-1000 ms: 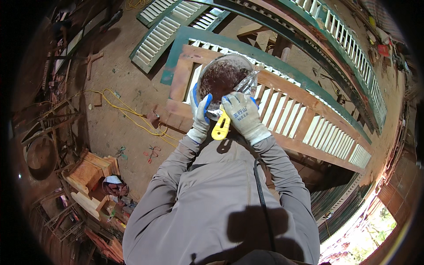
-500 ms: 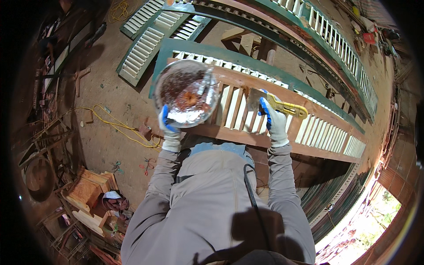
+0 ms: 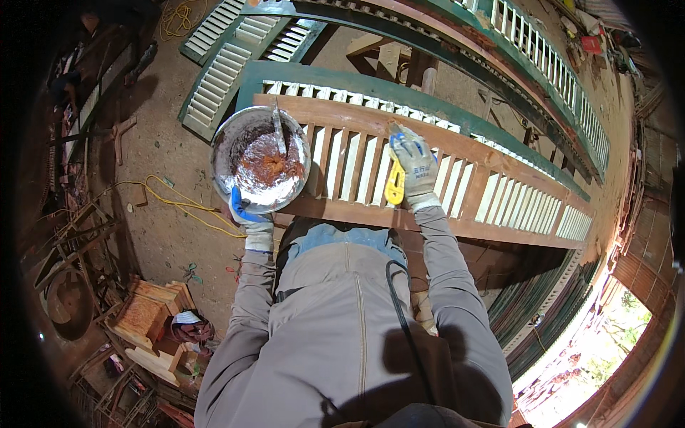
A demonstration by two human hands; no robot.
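My left hand (image 3: 250,222), in a white glove with blue fingertips, grips the near rim of a round metal pan (image 3: 223,162). Reddish-brown paste (image 3: 262,158) is smeared inside it, and a narrow metal blade or spatula (image 3: 278,130) leans on its far side. My right hand (image 3: 415,167), gloved alike, closes around a yellow-handled putty knife (image 3: 394,184). Its knuckles face up over the upper rail of a brown wooden louvered shutter (image 3: 349,214). The glove mostly hides the knife's blade. The pan overlaps the shutter's left end.
A green louvered shutter (image 3: 321,75) lies just beyond the brown one, with more shutters (image 3: 221,85) farther off. Yellow cord (image 3: 189,205) runs over the dirt floor at left. Wooden pieces (image 3: 146,314) sit at lower left. Stacked shutters (image 3: 549,307) stand at right.
The pan and my left hand have shifted left. My right hand has moved left and turned over, so the knife's yellow handle now points toward me instead of right.
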